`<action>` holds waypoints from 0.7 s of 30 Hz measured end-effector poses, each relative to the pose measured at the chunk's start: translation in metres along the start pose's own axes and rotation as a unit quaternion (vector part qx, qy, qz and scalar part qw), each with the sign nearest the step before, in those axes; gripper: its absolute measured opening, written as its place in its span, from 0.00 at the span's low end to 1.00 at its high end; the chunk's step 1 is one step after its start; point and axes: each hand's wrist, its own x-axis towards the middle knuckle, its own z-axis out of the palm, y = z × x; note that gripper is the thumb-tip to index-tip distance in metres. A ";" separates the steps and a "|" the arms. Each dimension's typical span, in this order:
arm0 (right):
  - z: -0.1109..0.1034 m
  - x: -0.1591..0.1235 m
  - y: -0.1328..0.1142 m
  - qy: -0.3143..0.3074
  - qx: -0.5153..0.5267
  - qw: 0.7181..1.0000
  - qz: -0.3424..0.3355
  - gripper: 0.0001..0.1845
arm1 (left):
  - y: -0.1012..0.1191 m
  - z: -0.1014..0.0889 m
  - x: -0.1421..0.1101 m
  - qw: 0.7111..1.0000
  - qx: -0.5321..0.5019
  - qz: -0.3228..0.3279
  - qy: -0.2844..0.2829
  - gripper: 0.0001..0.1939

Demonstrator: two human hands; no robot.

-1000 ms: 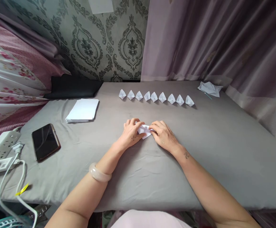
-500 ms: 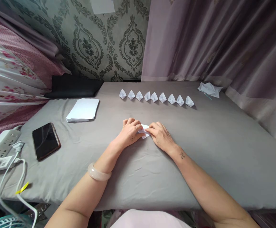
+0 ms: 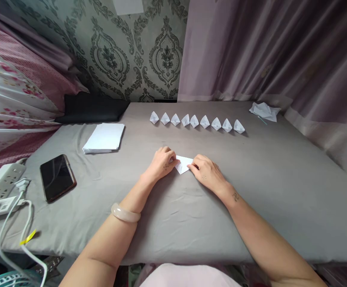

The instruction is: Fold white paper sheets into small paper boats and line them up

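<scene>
A small folded piece of white paper (image 3: 183, 164) lies on the grey cloth in front of me, its lower edge coming to a point. My left hand (image 3: 163, 159) pinches its left corner between thumb and fingers. At the opposite corner, my right hand (image 3: 204, 168) grips the paper the same way, fingers curled. Beyond the hands stands a row of several folded white paper boats (image 3: 204, 122). A stack of white paper sheets (image 3: 104, 137) sits to the left of them.
On the left lie a dark phone (image 3: 57, 177) and a white power strip (image 3: 2, 183) with cables. A black folded item (image 3: 92, 108) rests at the back left. Crumpled white paper (image 3: 264, 111) lies at the back right, near the curtain (image 3: 236, 52).
My hands have moved slightly apart, my right one to the right. More of the folded paper shows between them now.
</scene>
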 end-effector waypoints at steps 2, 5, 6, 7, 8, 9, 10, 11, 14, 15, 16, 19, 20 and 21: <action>0.005 0.004 0.005 0.018 0.022 0.999 0.022 0.06 | -0.002 0.001 0.002 1.000 -0.016 -0.023 0.001 0.13; 0.011 0.006 0.016 0.030 0.056 0.997 0.033 0.11 | -0.001 -0.003 0.001 0.998 -0.033 -0.044 -0.041 0.18; 0.012 0.005 0.019 0.028 0.065 0.997 0.034 0.14 | 0.000 -0.005 0.000 0.997 -0.038 -0.047 -0.054 0.17; 0.013 0.005 0.022 0.025 0.074 0.996 0.032 0.16 | 0.000 -0.007 -0.001 0.996 -0.044 -0.048 -0.064 0.15; 0.013 0.005 0.023 0.023 0.083 0.996 0.030 0.17 | 0.000 -0.008 -0.001 0.995 -0.052 -0.047 -0.072 0.14; 0.012 0.005 0.024 0.020 0.093 0.995 0.028 0.17 | 0.000 -0.009 -0.001 0.994 -0.060 -0.046 -0.077 0.13; 0.011 0.005 0.024 0.018 0.104 0.994 0.027 0.16 | 0.000 -0.009 -0.001 0.994 -0.067 -0.042 -0.078 0.12; 0.009 0.005 0.023 0.016 0.118 0.992 0.029 0.14 | -0.001 -0.010 -0.001 0.993 -0.075 -0.037 -0.078 0.11; 0.001 0.006 0.018 -0.006 0.170 0.984 0.053 0.08 | -0.003 -0.011 0.000 0.988 -0.128 -0.027 -0.086 0.09; -0.002 0.006 0.016 -0.021 0.190 0.979 0.067 0.07 | -0.004 -0.012 0.000 0.983 -0.156 -0.028 -0.096 0.10; -0.005 0.007 0.015 -0.038 0.209 0.974 0.081 0.06 | -0.004 -0.013 0.000 0.976 -0.187 -0.033 -0.107 0.10; -0.011 0.007 0.014 -0.076 0.259 0.957 0.101 0.08 | -0.002 -0.015 -0.001 0.950 -0.278 -0.044 -0.136 0.12; -0.012 0.006 0.014 -0.083 0.273 0.953 0.099 0.09 | -0.001 -0.016 -0.001 0.942 -0.302 -0.044 -0.138 0.12; -0.013 0.006 0.015 -0.089 0.287 0.949 0.093 0.10 | 0.000 -0.016 -0.001 0.936 -0.320 -0.044 -0.136 0.12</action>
